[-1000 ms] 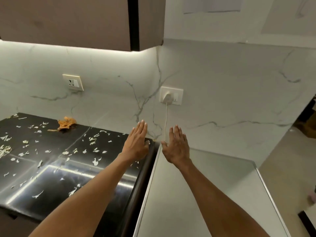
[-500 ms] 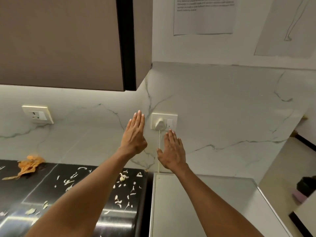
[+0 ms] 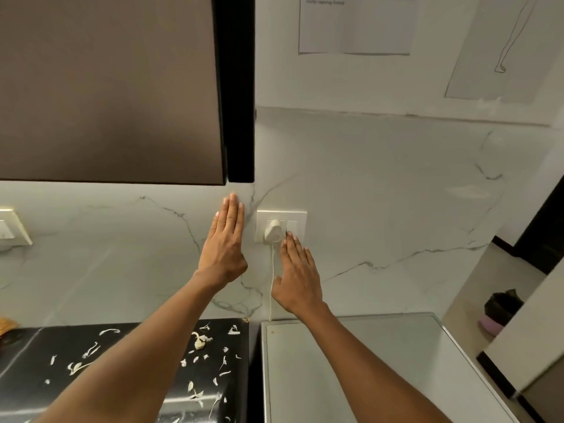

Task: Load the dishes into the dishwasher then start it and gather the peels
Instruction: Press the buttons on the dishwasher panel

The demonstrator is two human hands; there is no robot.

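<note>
We stood facing a marble wall (image 3: 381, 193), both arms stretched out toward it. Our left hand (image 3: 225, 245) was open and flat, fingers together and pointing up, hovering near the wall just left of a white socket plate (image 3: 300, 218); it held nothing, and we could not tell whether it touched the wall. Our right hand (image 3: 297, 277) was also open and empty, its fingertips (image 3: 290, 238) reaching the lower right of the plate, just beside the plug (image 3: 273, 230) seated there. A white cord (image 3: 271, 279) dropped from the plug down behind the pale appliance top (image 3: 381, 361) below. We judged that the right hand was placed to flip the switch that powers the dishwasher, the start step, while the left hand simply steadied our reach. The dishwasher's door and racks were out of view, so we could not say what dishes it held; no dishes showed anywhere. The peels (image 3: 200, 343) lay scattered in pale scraps over the black worktop (image 3: 128, 337) at lower left, under our left forearm, not yet gathered, with an orange scrap (image 3: 6, 325) at the far left edge. A brown cupboard (image 3: 106, 87) hung shut above the worktop, its contents hidden. Two paper sheets (image 3: 354, 29) were stuck on the wall higher up.
</note>
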